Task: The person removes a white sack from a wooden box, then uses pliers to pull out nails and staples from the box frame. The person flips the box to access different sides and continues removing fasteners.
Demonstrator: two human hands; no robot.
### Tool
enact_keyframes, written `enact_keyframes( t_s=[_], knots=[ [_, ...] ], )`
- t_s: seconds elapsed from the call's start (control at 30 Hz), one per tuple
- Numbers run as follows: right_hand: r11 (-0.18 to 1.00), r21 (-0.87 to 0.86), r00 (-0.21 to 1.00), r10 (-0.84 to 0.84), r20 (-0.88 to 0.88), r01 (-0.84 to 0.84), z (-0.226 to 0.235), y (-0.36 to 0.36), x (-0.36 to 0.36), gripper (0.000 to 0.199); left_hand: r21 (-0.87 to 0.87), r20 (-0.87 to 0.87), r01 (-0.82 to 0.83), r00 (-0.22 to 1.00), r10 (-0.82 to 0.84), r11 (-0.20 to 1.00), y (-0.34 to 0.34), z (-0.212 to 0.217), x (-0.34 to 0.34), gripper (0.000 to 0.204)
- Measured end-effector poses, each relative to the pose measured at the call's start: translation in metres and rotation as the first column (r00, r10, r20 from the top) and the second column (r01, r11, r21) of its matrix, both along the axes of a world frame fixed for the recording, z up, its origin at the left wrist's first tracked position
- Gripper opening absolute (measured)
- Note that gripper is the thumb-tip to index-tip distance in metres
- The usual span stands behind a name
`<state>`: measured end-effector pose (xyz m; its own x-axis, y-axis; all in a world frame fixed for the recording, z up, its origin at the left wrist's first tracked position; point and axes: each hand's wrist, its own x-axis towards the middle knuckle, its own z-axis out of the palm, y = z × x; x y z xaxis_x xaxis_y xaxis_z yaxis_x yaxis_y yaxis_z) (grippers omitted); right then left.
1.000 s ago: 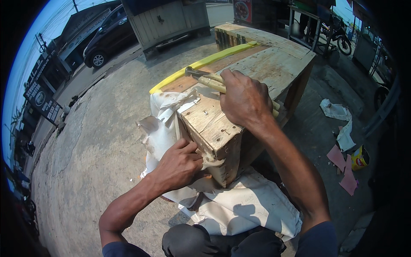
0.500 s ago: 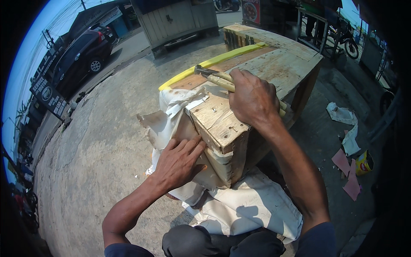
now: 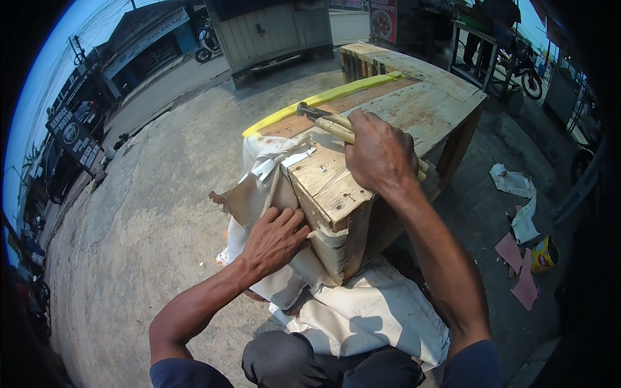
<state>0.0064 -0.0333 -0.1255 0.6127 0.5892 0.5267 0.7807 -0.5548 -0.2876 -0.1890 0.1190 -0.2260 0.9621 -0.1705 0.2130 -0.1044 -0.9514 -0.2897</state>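
A wooden furniture frame (image 3: 420, 110), its bare boards pocked with nail holes, stands before me. Cream upholstery fabric (image 3: 249, 191) hangs loose off its near left corner. My left hand (image 3: 277, 240) is on that fabric beside the frame's near end, with fingers curled into a fold; the fingertips are partly hidden. Above the top board, my right hand (image 3: 381, 152) is wrapped round a hammer (image 3: 312, 112) with a dark metal head and pale handle. A second pale handle lies alongside in the same grip; its tool kind I cannot make out.
A yellow foam strip (image 3: 323, 97) runs along the frame's left edge. White cloth (image 3: 375, 310) spreads on the ground by my knees. Right of the frame lie pink scraps (image 3: 525, 288), a yellow can (image 3: 544, 253) and a white fabric strip (image 3: 517, 194). A metal cabinet (image 3: 272, 32) stands behind.
My left fingers have curled in more on the fabric, which has shifted slightly. My right hand keeps the hammer in nearly the same place. A dark car has moved left along the road.
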Motion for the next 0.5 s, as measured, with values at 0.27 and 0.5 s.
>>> enact_keyframes(
  t_s=[0.27, 0.5],
  knots=[
    [1.000, -0.003, 1.000, 0.002, 0.003, -0.002, 0.000, -0.001, 0.001, 0.021, -0.354, -0.255, -0.401, 0.911, 0.325, 0.845, -0.023, -0.011, 0.001, 0.035],
    [1.000, 0.011, 1.000, 0.014, -0.011, -0.014, -0.003, -0.003, -0.003, 0.021, -0.350, 0.167, -0.053, 0.979, 0.118, 0.935, -0.018, -0.047, -0.017, 0.036]
  ],
)
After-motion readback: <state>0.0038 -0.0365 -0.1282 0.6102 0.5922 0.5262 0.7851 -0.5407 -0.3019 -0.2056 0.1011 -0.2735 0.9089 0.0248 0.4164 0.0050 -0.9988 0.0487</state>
